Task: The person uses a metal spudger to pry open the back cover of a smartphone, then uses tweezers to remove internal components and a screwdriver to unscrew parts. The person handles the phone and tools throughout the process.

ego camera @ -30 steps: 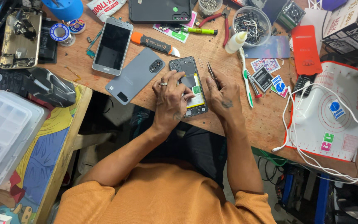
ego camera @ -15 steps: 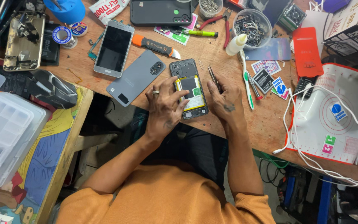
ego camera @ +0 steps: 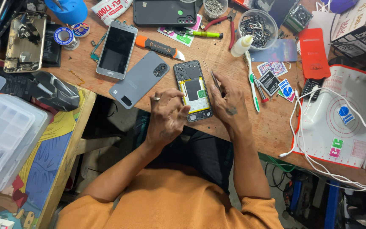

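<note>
Centre: I see the opened phone (ego camera: 194, 90) on the counter (ego camera: 255, 127), between my left hand (ego camera: 168, 114) and right hand (ego camera: 227, 104).
Left: back cover (ego camera: 140, 79) beside it, another phone (ego camera: 116, 49) further left.
Right: toothbrush (ego camera: 251, 82), then mat (ego camera: 339, 118).
Far: pry tool (ego camera: 159, 46).

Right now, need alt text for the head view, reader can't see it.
Seen from above, a person's left hand and right hand work on an opened phone with its back off, on a cluttered wooden workbench. A grey back cover, a second phone and a toothbrush lie nearby.
</note>
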